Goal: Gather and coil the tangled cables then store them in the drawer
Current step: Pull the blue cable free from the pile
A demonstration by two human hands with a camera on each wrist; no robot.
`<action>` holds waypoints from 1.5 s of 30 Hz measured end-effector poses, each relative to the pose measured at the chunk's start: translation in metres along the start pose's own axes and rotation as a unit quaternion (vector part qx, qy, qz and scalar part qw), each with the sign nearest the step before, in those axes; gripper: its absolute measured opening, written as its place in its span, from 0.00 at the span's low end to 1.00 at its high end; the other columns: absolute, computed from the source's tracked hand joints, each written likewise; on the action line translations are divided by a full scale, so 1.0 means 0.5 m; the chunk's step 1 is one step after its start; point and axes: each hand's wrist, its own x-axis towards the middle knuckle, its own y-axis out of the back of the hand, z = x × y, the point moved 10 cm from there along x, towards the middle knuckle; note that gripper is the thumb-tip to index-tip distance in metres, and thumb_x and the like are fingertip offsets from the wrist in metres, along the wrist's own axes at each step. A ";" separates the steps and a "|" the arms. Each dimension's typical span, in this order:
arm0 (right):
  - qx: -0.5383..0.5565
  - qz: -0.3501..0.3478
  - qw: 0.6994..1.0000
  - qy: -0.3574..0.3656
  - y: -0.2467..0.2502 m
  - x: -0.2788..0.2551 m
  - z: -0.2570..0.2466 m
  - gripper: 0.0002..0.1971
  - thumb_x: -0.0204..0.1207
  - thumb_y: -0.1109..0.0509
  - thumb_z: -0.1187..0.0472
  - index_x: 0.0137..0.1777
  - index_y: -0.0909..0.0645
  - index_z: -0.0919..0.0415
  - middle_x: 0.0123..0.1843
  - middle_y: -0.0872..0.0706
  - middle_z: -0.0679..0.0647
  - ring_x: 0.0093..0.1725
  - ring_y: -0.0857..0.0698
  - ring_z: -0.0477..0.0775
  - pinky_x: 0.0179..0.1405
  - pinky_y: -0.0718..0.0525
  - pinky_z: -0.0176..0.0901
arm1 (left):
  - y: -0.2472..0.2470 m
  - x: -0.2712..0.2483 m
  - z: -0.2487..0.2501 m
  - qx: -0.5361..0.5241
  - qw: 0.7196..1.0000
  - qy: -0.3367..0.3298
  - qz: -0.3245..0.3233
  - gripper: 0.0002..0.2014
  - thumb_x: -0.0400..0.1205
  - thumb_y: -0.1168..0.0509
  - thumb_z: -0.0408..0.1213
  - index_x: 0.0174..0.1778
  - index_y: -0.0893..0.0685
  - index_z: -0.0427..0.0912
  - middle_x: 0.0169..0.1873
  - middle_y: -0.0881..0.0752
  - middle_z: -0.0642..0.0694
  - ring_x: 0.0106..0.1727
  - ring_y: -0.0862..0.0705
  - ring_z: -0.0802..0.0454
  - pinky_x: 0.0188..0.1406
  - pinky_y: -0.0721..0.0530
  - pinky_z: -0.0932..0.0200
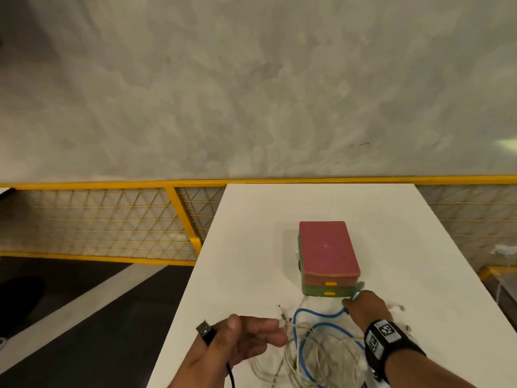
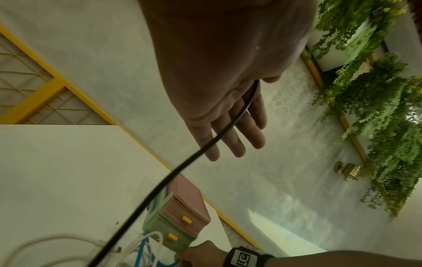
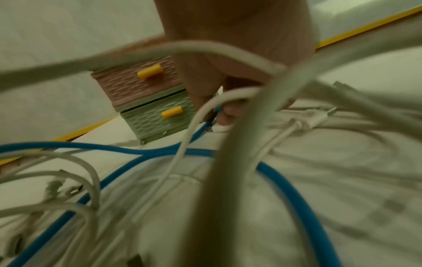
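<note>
The left hand (image 1: 237, 343) has a black cable (image 2: 160, 184) caught between thumb and palm, its USB plug (image 1: 205, 330) sticking out behind the thumb while the fingers (image 2: 230, 140) extend almost straight. Just beyond those fingertips, a tangle of white cables (image 1: 321, 357) lies on the white surface (image 1: 251, 233). The right hand (image 1: 366, 306) pinches a blue cable (image 1: 316, 315). Just past its fingertips sits the small drawer box (image 1: 327, 256), pink drawer above green, both closed.
</note>
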 end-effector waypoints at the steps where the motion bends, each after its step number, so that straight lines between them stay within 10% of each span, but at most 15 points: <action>1: 0.002 0.004 1.000 -0.009 -0.001 -0.001 0.002 0.09 0.71 0.28 0.55 0.34 0.21 0.58 0.33 0.18 0.54 0.38 0.17 0.60 0.37 0.22 0.43 | 0.002 -0.002 -0.001 0.003 1.000 0.004 -0.001 0.42 0.59 0.30 0.76 0.52 0.08 0.41 0.51 0.08 0.31 0.60 0.11 0.37 0.58 0.13 0.49; 7: 0.187 0.038 0.981 -0.031 0.028 -0.019 0.028 0.12 0.77 0.33 0.57 0.38 0.21 0.65 0.40 0.14 0.62 0.38 0.20 0.59 0.40 0.23 0.46 | -0.010 0.004 0.004 0.002 1.000 0.005 0.013 0.41 0.57 0.30 0.76 0.52 0.07 0.45 0.51 0.07 0.34 0.60 0.10 0.42 0.63 0.17 0.45; 12: 0.508 0.087 0.856 0.043 0.142 -0.135 -0.002 0.08 0.75 0.31 0.63 0.35 0.20 0.64 0.38 0.17 0.69 0.34 0.20 0.58 0.37 0.24 0.51 | -0.080 0.024 0.044 0.016 0.999 -0.021 0.036 0.23 0.78 0.38 0.55 0.53 0.08 0.42 0.50 0.06 0.39 0.58 0.10 0.46 0.70 0.21 0.38; 21: 0.485 0.037 0.802 0.348 0.343 -0.475 -0.165 0.05 0.73 0.26 0.74 0.40 0.18 0.66 0.36 0.15 0.56 0.37 0.17 0.51 0.40 0.18 0.42 | -0.261 0.048 0.075 0.048 0.996 -0.033 -0.062 0.27 0.74 0.42 0.68 0.62 0.16 0.59 0.60 0.11 0.57 0.65 0.16 0.63 0.74 0.25 0.49; 27: 0.374 0.001 0.819 0.435 0.315 -0.567 -0.175 0.11 0.69 0.25 0.67 0.37 0.16 0.48 0.36 0.14 0.47 0.37 0.16 0.49 0.41 0.17 0.50 | -0.307 0.044 0.059 -0.008 0.997 -0.024 -0.076 0.31 0.77 0.42 0.64 0.64 0.15 0.43 0.65 0.13 0.41 0.67 0.15 0.47 0.73 0.23 0.44; 32: 0.404 -0.019 0.820 0.406 0.275 -0.562 -0.154 0.09 0.68 0.23 0.63 0.38 0.15 0.46 0.38 0.11 0.51 0.41 0.13 0.57 0.48 0.15 0.57 | -0.300 0.033 0.036 -0.087 0.993 -0.008 -0.080 0.31 0.79 0.44 0.56 0.60 0.15 0.31 0.59 0.11 0.33 0.63 0.13 0.40 0.66 0.19 0.43; 35: 0.345 0.014 0.857 0.383 0.260 -0.557 -0.134 0.06 0.72 0.24 0.62 0.38 0.16 0.50 0.38 0.11 0.48 0.40 0.13 0.46 0.46 0.15 0.41 | -0.284 0.032 0.025 -0.101 0.993 -0.003 -0.066 0.25 0.78 0.41 0.53 0.52 0.11 0.35 0.57 0.10 0.33 0.64 0.13 0.37 0.67 0.20 0.36; 39: 0.336 -0.124 0.927 0.115 0.135 -0.504 -0.032 0.22 0.81 0.35 0.44 0.39 0.13 0.62 0.35 0.14 0.50 0.33 0.21 0.46 0.36 0.21 0.47 | -0.254 0.035 0.034 -0.086 0.995 -0.029 -0.035 0.21 0.77 0.41 0.53 0.41 0.07 0.44 0.51 0.07 0.41 0.59 0.10 0.46 0.66 0.21 0.46; 42: 0.474 -0.320 0.820 -0.004 0.039 -0.540 -0.048 0.26 0.82 0.42 0.39 0.39 0.14 0.59 0.35 0.15 0.54 0.31 0.22 0.49 0.33 0.28 0.41 | -0.263 0.019 0.025 -0.117 0.992 -0.011 -0.052 0.23 0.78 0.42 0.52 0.43 0.11 0.35 0.46 0.07 0.34 0.53 0.09 0.38 0.53 0.13 0.49; 45: 0.600 -0.361 0.713 -0.030 0.054 -0.544 -0.104 0.23 0.83 0.43 0.43 0.36 0.18 0.57 0.25 0.18 0.52 0.24 0.21 0.50 0.33 0.28 0.42 | -0.277 -0.018 -0.007 -0.115 0.990 0.029 -0.072 0.23 0.79 0.42 0.51 0.33 0.16 0.35 0.29 0.13 0.33 0.33 0.12 0.39 0.42 0.15 0.47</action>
